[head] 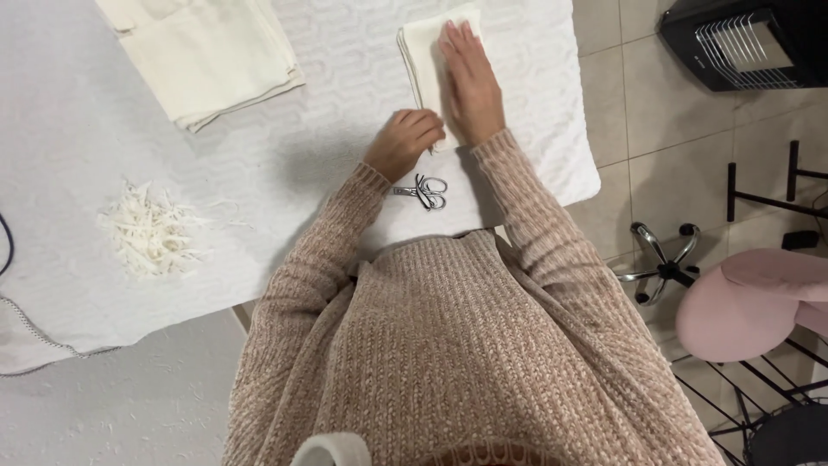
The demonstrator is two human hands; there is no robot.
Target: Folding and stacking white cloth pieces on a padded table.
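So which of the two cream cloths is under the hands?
The small folded cloth by the table's right edge; the bigger stack lies untouched at top left.

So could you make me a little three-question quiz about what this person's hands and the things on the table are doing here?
1. True or false: the right hand lies flat on the folded cream cloth.
2. Which thing lies just below the left hand? A) a pencil B) small metal scissors C) a spool of thread
3. Fill in: at the left of the white table cover lies a heap of white ____.

Key
1. True: the palm is down, fingers stretched along the cloth.
2. B: the small metal scissors lie untouched near the table's near edge.
3. Shreds: the heap of white shreds lies apart from both hands; a stack of cream fabric lies above it.
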